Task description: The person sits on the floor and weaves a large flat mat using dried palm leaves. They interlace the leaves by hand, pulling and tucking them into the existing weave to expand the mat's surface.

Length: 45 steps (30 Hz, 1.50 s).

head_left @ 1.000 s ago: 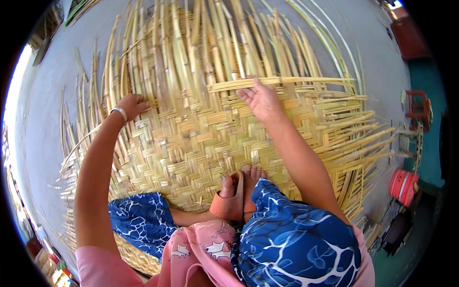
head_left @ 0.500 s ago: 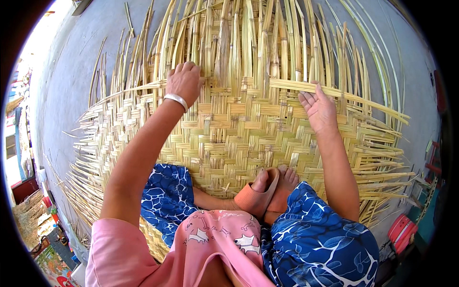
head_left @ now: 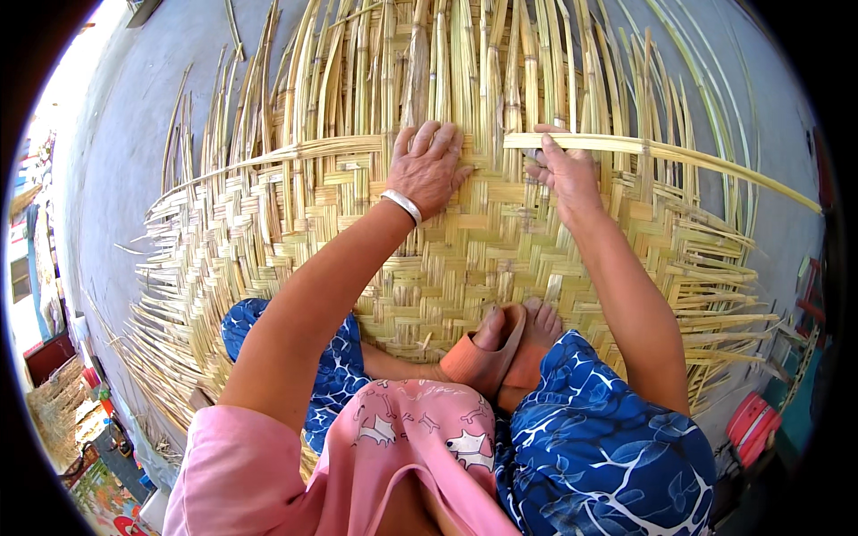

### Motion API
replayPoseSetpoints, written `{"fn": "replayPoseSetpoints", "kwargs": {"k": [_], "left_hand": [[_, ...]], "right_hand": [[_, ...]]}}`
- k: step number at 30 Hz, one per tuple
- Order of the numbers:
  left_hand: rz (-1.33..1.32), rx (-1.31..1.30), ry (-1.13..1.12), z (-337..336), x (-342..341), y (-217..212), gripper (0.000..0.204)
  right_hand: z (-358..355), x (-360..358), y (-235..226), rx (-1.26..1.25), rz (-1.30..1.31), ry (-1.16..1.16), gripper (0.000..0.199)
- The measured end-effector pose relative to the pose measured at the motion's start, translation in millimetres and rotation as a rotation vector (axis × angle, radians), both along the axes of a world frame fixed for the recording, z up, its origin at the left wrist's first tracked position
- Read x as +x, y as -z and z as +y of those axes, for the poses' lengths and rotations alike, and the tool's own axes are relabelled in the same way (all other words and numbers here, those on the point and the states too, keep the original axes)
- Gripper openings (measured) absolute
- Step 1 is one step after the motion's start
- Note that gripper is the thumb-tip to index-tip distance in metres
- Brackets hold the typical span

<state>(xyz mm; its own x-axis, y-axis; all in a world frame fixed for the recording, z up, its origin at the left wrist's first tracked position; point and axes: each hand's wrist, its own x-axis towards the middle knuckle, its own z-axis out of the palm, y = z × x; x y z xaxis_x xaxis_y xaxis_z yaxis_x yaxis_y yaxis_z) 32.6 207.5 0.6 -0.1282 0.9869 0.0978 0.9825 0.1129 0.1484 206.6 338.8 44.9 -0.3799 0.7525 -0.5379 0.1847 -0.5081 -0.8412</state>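
Left hand (head_left: 427, 168) presses flat, fingers spread, on the pale woven bamboo mat (head_left: 268, 232); right hand (head_left: 565, 171) (fingers clamped) grips a long loose bamboo strip (head_left: 679, 154) beside it.

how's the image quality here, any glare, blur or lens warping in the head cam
Head view: bright, even daylight, with overexposed glare at the upper left rim; strong fisheye bending, so the long bamboo strip under the right hand curves downward and the woven mat bulges; black vignette at the corners; the left hand and the weave look sharp, with no obvious motion blur.
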Motion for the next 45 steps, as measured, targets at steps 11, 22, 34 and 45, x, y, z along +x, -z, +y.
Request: {"fn": "replayPoseSetpoints", "kwargs": {"k": [11, 22, 34, 45], "left_hand": [[-0.105, -0.071, 0.032, -7, 0, 0, 0.045], [-0.123, -0.024, 0.031, -18, 2, 4, 0.045], [-0.151, 0.072, 0.060, 11, 0, -17, 0.027], [-0.493, -0.381, -0.220, 142, 13, -35, 0.024]], "right_hand": [[-30, 7, 9, 0.119, -0.022, 0.061, 0.021], [-37, 21, -3, -0.006, -0.330, -0.308, 0.027], [-19, -9, 4, 0.668, -0.945, -0.796, 0.020], [-27, -9, 7, 0.757, -0.997, -0.687, 0.020]]}}
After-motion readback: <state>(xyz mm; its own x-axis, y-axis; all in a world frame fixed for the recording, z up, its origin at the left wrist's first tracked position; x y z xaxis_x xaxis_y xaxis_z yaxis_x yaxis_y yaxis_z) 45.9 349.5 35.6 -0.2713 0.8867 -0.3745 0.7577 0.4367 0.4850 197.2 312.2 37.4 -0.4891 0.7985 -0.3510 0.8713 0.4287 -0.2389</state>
